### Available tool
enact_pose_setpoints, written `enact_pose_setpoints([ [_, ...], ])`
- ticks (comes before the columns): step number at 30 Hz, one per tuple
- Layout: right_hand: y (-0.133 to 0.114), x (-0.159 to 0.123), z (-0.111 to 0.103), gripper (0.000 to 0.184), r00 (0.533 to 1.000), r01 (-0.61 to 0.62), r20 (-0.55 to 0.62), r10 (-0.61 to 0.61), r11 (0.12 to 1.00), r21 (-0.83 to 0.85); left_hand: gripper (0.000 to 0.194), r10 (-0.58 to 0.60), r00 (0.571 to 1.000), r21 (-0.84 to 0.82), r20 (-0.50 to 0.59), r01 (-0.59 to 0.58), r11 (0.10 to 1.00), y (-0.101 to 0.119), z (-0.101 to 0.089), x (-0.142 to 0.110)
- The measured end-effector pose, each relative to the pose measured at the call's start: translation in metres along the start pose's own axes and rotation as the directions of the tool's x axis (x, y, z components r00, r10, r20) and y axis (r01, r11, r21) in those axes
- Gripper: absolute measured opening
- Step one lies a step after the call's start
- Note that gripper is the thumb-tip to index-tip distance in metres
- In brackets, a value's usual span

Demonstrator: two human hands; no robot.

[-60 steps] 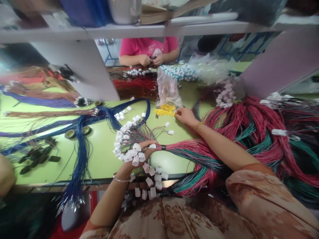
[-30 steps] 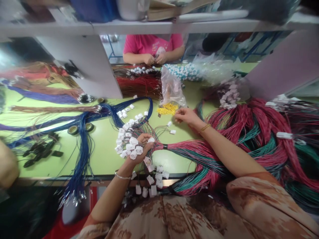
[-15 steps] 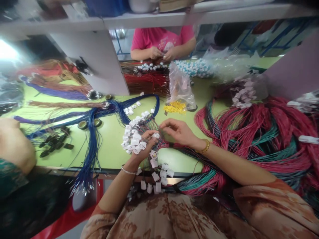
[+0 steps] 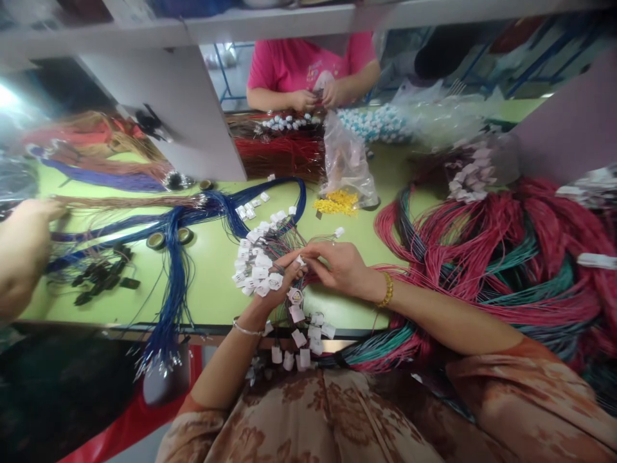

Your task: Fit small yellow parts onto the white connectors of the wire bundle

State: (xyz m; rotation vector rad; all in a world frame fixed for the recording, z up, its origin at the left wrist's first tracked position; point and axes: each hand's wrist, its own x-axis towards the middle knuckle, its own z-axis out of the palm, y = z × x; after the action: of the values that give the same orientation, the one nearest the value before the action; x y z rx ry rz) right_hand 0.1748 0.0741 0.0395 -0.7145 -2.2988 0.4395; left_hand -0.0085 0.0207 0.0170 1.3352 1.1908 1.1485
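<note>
A flat, pale-green worktop (image 4: 212, 270) spreads beneath a person's two bare hands, a loose heap of long, thin red, green and dark wires (image 4: 486, 257) taking up its right side. A tall, flat white upright panel (image 4: 164, 109) closes off part of the far edge; beyond the gap next to it sits a co-worker in a pink shirt (image 4: 313, 74). A long bundle of thin blue wires (image 4: 174, 276) trails over the near edge, and another person's blurred arm (image 4: 24, 251) reaches in at far left. A crumpled clear plastic bag (image 4: 347, 154) stands beyond the hands.

Nearer, a crowd of boxy white plastic connectors (image 4: 260, 260) fans over the left hand (image 4: 280, 292), which is half curled, thumb and forefinger closed on one of them, seemingly to keep it apart from its neighbours and turned toward the other side. The right hand (image 4: 344, 267) meets it there, thumb and forefinger almost together; whether they pinch anything cannot be told. Small yellow plastic pieces (image 4: 335, 201) lie at the bag's base, apparently placed for easy reach. Two round, dark rolls of tape (image 4: 155, 240) rest by the blue wires, clear of both hands.

Smallest, the single white connector (image 4: 301, 260) sits between the fingertips, which partly hide it; crowding connectors and stray wires leave little working room.
</note>
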Motion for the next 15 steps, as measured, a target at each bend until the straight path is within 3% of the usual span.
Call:
enact_pose_setpoints([
  [6, 0.002, -0.001, 0.003, 0.022, 0.999, -0.013, 0.038, 0.014, 1.0, -0.019, 0.044, 0.005, 0.999, -0.065, -0.054, -0.008, 0.998, -0.006, 0.004, -0.001],
  [10, -0.002, -0.012, 0.01, 0.041, 0.999, 0.011, 0.05, -0.01, 1.0, -0.029, 0.038, -0.002, 0.991, -0.14, -0.136, -0.017, 0.99, -0.009, 0.008, -0.003],
  [12, -0.007, -0.02, 0.017, 0.052, 0.997, 0.021, 0.07, -0.017, 0.999, -0.049, 0.036, -0.032, 0.982, -0.124, -0.185, 0.009, 0.992, -0.008, 0.008, -0.003],
  [15, -0.013, -0.027, 0.028, 0.055, 0.996, 0.018, 0.093, -0.013, 0.999, -0.045, 0.031, -0.049, 0.973, -0.024, -0.227, 0.045, 0.999, -0.005, 0.007, 0.0],
])
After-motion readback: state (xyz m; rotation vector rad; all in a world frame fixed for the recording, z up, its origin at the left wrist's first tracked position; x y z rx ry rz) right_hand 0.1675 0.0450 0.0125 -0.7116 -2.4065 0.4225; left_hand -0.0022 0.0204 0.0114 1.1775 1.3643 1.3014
